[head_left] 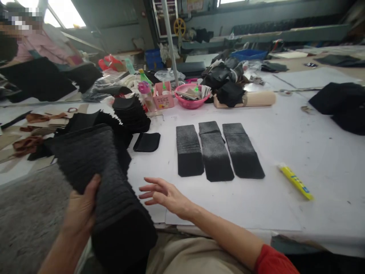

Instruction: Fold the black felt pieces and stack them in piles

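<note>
My left hand (82, 207) grips a thick stack of black fabric-like pieces (114, 190) at the table's front left, its thumb pressed on top. The stack's edges are fanned out like steps. Just right of it, my right hand (162, 194) hovers with fingers spread, holding nothing. Beyond that hand, three groups of overlapping black pieces lie side by side: a left group (190, 152), a middle group (216, 152) and a right group (243, 152). Their far parts look greyish and their near ends plain black. A small folded black piece (146, 142) lies left of them.
A yellow tube (296, 182) lies at the right. Another black stack (131, 112), a pink basin (192, 101), a pink box (164, 99) and a beige roll (256, 99) stand farther back. A vertical pole (170, 42) rises behind the basin. Another person (42, 45) is at the far left.
</note>
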Demonstrator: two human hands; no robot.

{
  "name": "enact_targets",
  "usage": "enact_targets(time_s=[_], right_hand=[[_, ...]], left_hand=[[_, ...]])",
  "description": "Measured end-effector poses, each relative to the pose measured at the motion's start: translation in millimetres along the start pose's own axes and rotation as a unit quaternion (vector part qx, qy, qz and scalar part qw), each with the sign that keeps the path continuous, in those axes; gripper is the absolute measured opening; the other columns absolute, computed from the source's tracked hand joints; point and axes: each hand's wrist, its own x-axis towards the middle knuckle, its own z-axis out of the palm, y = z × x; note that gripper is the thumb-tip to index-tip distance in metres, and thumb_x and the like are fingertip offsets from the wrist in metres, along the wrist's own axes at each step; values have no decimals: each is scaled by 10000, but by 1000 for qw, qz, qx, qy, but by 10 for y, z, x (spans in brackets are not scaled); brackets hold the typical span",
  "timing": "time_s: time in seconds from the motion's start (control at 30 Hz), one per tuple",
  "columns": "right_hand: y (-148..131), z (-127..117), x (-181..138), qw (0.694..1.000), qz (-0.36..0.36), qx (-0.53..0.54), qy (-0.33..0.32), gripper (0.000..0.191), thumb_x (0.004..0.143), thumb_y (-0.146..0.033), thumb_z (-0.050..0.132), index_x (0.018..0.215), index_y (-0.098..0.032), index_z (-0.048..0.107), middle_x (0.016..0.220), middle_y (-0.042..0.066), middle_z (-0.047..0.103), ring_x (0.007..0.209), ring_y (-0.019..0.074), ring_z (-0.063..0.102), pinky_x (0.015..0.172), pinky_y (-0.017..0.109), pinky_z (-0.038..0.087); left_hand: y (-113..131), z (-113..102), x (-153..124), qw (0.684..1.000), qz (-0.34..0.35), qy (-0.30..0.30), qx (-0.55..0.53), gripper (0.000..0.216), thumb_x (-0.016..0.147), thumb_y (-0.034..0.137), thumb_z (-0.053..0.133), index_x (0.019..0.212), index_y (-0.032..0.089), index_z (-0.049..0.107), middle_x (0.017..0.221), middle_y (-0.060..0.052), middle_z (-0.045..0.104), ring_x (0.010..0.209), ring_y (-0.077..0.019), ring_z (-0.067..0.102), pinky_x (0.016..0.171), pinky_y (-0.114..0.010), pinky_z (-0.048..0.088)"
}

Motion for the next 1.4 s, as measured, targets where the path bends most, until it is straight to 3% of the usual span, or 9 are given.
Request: enact_targets(time_s=[0.33, 0.5, 0.67, 0.73, 0.87, 0.93, 1.07, 1.23, 1.4], right_hand=[[-340, -711, -1044, 956, -134, -107, 239, 471, 857, -364, 715, 1270, -231, 533, 1225, 56, 628, 1159, 203, 576, 1037, 365, 435], [-482, -1012, -1552, 895, -156, -146, 392, 394, 882, -380, 670, 1220, -216, 550, 1178, 60, 657, 1097, 212, 613, 1000, 365, 470], [-648, -1332, -2051, 857, -156, -202, 448, 447, 898, -429, 635, 1281, -223, 531, 1203, 77, 656, 1120, 223, 617, 1000, 396, 487], [-742, -1534, -2290, 798, -163, -291, 502, 438, 925, -448, 586, 1298, -225, 536, 1203, 90, 654, 1096, 234, 623, 966, 421, 505], [-932, -2080, -2770, 483, -117, -585, 642, 376, 941, -428, 534, 1234, -210, 626, 1266, 126, 597, 1191, 300, 515, 1011, 501, 421], [-990, -2346, -2956, 393, -30, -677, 621, 346, 950, -354, 493, 1232, -222, 643, 1255, 129, 587, 1158, 301, 503, 957, 478, 428], [-1017, -2690, -3187, 344, 34, -733, 586, 379, 945, -240, 450, 1282, -242, 622, 1097, 92, 636, 933, 232, 533, 783, 354, 422], [-1013, -2810, -3318, 231, 20, -679, 696, 396, 892, -182, 470, 1244, -213, 650, 1104, 119, 615, 896, 249, 507, 705, 354, 361], [-1014, -2814, -3318, 228, 47, -648, 725, 368, 906, -279, 501, 1228, -195, 659, 1133, 143, 604, 914, 279, 517, 686, 376, 357]], left_hand=[[-652, 1723, -692, 930, -104, -338, -100, 546, 617, 453, 887, 1027, 144, 700, 1004, -87, 730, 894, -254, 701, 825, -371, 597], [-744, 2371, -1240, 879, -137, -446, -97, 517, 655, 466, 865, 1018, 142, 692, 1008, -91, 728, 852, -229, 695, 766, -334, 591], [-832, 2837, -1675, 836, -169, -511, -106, 483, 684, 468, 847, 1019, 155, 695, 1052, -90, 718, 854, -209, 683, 776, -321, 575], [-868, 2975, -1792, 824, -184, -526, -107, 488, 683, 473, 846, 1026, 160, 694, 1053, -88, 717, 856, -210, 682, 794, -329, 570], [-953, 3227, -1975, 810, -195, -542, -110, 483, 677, 461, 852, 1024, 163, 694, 1046, -83, 715, 848, -197, 674, 808, -325, 561], [-1001, 3357, -2065, 803, -196, -552, -111, 483, 670, 451, 858, 1022, 161, 697, 1037, -83, 716, 838, -194, 671, 799, -322, 561], [-1040, 3609, -2262, 782, -201, -578, -116, 478, 657, 429, 870, 1013, 159, 699, 1014, -82, 718, 826, -187, 665, 797, -314, 554], [-967, 3898, -2530, 743, -215, -619, -134, 500, 667, 459, 859, 1033, 162, 693, 1037, -90, 711, 843, -200, 668, 846, -347, 548], [-1172, 4288, -2765, 746, -148, -648, -41, 502, 715, 530, 792, 1016, 141, 691, 1037, -124, 712, 876, -247, 681, 840, -378, 556]])
